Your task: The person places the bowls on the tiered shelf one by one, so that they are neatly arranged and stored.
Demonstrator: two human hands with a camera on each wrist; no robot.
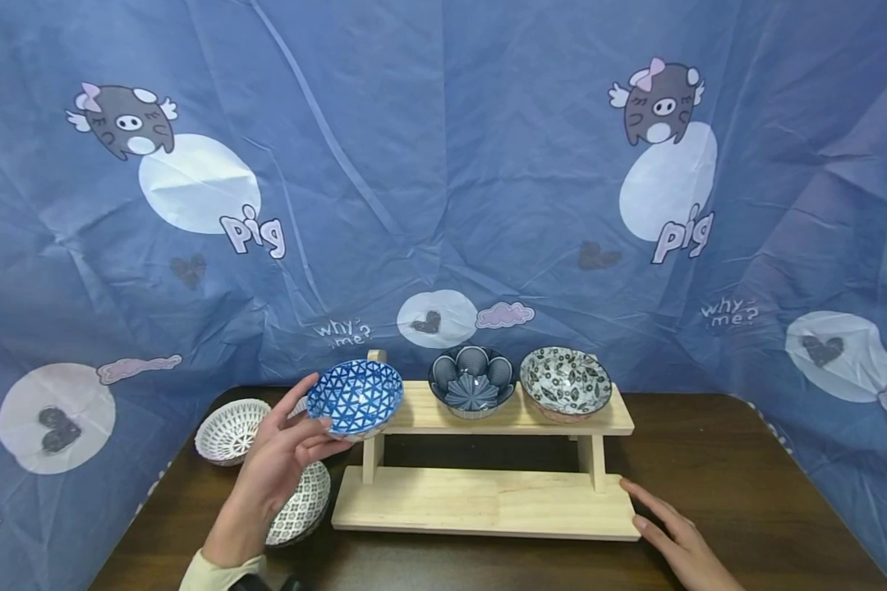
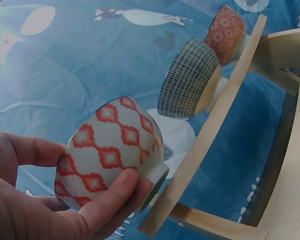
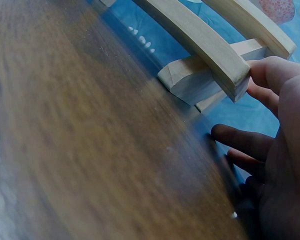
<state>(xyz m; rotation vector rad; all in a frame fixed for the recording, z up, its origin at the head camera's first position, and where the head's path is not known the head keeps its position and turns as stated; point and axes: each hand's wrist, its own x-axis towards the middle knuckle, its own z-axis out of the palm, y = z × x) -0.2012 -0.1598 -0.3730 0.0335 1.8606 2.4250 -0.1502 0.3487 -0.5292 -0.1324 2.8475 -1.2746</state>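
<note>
While the left hand (image 1: pixel 273 461) grips the blue bowl (image 1: pixel 356 397) between its fingers, the right hand (image 1: pixel 682 543), fingers extended, touches the stand (image 1: pixel 480 502); placement there appears current, likely requiring lowering, then release.

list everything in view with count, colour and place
stand: 1, pale wood, on table
table: 1, dark brown, under stand
backdrop: 1, printed blue, behind table
dark bowl: 1, blue-grey, stand top, middle
floral bowl: 1, black and white inside, stand top, right
blue bowl: 1, blue and white inside, in left grip
white bowl: 1, white, table, far left
grid bowl: 1, white and grey, table, beside stand
pale rim: 1, whitish, behind left grip, part hidden
black object: 1, black, at sleeve
sleeve: 1, cream, below left grip
left grip: 1, bare, at stand's upper left
right grip: 1, bare, at stand's lower right end
</note>
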